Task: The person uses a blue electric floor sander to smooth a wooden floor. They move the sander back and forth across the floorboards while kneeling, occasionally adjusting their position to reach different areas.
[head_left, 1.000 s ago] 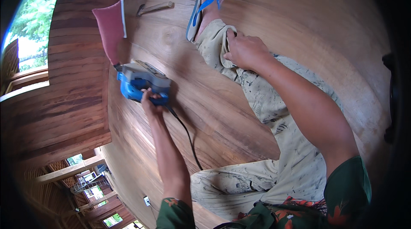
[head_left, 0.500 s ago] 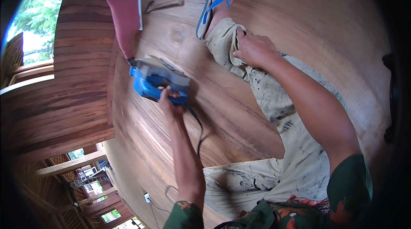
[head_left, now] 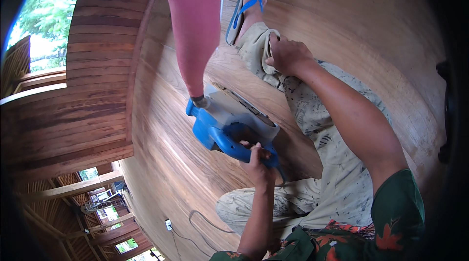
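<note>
My left hand [head_left: 259,166] is wrapped round the rear handle of a blue and grey belt sander [head_left: 222,131]. The sander is tilted, its belt side turned toward the upper right, and it looks lifted off the wooden boards [head_left: 181,163]. From its front end a pink cloth dust bag [head_left: 198,31] stretches away to the far side. My right hand [head_left: 291,57] has its fingers curled on the bunched lower leg of my paint-spotted trousers [head_left: 256,48], just above the ankle.
My foot in a blue-strapped flip-flop [head_left: 249,4] rests on the boards at the far side. A plank wall [head_left: 100,65] with a window opening [head_left: 46,31] rises at left. Near the lower left lie a white socket [head_left: 168,224] and a loose cable [head_left: 198,222].
My left hand has drawn the sander toward me and to the right, and it looks larger. The dust bag now covers the spot where a hammer lay. My right hand has hardly moved.
</note>
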`<act>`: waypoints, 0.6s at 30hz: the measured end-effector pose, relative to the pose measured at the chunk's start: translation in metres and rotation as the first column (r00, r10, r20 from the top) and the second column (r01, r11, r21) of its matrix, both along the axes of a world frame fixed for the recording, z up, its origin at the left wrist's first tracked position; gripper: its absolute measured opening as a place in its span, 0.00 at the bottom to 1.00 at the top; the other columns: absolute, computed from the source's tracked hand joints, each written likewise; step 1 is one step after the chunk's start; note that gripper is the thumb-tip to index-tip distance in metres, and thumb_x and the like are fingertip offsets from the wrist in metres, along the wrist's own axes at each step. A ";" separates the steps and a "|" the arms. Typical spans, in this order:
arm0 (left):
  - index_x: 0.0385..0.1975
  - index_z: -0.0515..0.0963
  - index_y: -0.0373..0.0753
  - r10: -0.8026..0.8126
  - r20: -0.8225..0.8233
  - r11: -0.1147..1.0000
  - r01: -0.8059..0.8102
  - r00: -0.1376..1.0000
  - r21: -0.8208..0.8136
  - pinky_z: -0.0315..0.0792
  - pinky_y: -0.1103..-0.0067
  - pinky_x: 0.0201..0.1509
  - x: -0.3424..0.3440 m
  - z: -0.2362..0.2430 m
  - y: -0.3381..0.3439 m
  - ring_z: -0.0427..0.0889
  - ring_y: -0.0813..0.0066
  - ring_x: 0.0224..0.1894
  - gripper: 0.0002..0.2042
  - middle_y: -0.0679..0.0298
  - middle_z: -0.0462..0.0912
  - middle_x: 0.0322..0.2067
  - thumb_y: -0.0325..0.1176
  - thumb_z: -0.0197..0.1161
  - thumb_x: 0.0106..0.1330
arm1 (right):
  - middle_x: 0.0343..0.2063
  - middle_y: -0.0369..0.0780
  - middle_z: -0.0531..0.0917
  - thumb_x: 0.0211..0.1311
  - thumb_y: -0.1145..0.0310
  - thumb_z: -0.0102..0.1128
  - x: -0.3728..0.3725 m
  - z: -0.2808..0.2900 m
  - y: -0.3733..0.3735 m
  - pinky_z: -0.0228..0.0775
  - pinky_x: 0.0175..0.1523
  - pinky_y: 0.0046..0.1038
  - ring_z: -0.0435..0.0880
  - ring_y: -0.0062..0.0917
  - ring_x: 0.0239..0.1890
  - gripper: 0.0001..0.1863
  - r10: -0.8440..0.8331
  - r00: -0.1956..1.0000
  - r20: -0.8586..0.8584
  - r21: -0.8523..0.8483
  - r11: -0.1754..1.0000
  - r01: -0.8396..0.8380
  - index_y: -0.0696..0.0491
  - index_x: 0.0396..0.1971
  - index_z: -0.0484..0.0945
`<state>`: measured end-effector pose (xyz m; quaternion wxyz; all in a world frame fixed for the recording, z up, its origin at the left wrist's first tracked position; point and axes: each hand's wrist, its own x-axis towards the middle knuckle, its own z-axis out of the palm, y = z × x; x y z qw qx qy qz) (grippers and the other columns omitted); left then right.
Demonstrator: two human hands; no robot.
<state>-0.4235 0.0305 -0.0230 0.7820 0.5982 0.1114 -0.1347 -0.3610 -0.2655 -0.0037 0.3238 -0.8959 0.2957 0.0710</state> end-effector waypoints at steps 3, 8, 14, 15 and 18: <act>0.48 0.70 0.43 -0.020 0.046 1.000 0.019 0.999 0.021 0.70 0.79 0.27 0.048 -0.005 -0.003 0.71 0.77 0.20 0.18 0.68 0.71 0.21 0.20 0.65 0.61 | 0.56 0.51 0.82 0.71 0.53 0.62 0.001 -0.007 0.002 0.77 0.59 0.40 0.84 0.43 0.58 0.39 -0.019 0.999 0.049 -0.027 0.999 0.020 0.61 0.71 0.60; 0.46 0.72 0.44 -0.184 0.172 0.983 0.177 0.968 0.059 0.72 0.77 0.27 0.214 -0.013 -0.011 0.72 0.77 0.18 0.13 0.70 0.70 0.19 0.23 0.61 0.63 | 0.54 0.55 0.81 0.67 0.52 0.64 0.001 -0.017 0.002 0.79 0.56 0.42 0.85 0.46 0.54 0.39 -0.018 0.991 0.130 -0.064 0.998 0.027 0.63 0.69 0.63; 0.28 0.69 0.46 -0.223 0.102 0.974 0.216 0.970 0.076 0.72 0.79 0.27 0.411 0.000 -0.041 0.70 0.79 0.20 0.08 0.71 0.69 0.20 0.24 0.60 0.64 | 0.51 0.56 0.82 0.67 0.54 0.64 -0.001 -0.017 0.002 0.80 0.52 0.40 0.87 0.44 0.50 0.38 -0.021 0.986 0.164 -0.065 0.997 0.032 0.65 0.68 0.65; 0.28 0.69 0.45 -0.184 0.068 0.979 0.176 0.981 0.105 0.72 0.79 0.27 0.428 -0.002 -0.046 0.71 0.79 0.21 0.08 0.71 0.69 0.21 0.24 0.60 0.65 | 0.51 0.55 0.83 0.67 0.54 0.65 -0.001 -0.017 0.002 0.80 0.52 0.40 0.87 0.44 0.50 0.38 -0.033 0.988 0.151 -0.058 0.997 0.042 0.64 0.67 0.66; 0.28 0.70 0.45 -0.149 0.056 0.987 0.146 0.987 0.063 0.72 0.79 0.28 0.444 -0.007 -0.046 0.71 0.78 0.20 0.08 0.72 0.70 0.21 0.24 0.61 0.65 | 0.50 0.55 0.83 0.66 0.53 0.66 0.001 -0.017 0.002 0.80 0.54 0.40 0.87 0.44 0.50 0.37 -0.039 0.991 0.129 -0.050 0.998 0.046 0.63 0.66 0.67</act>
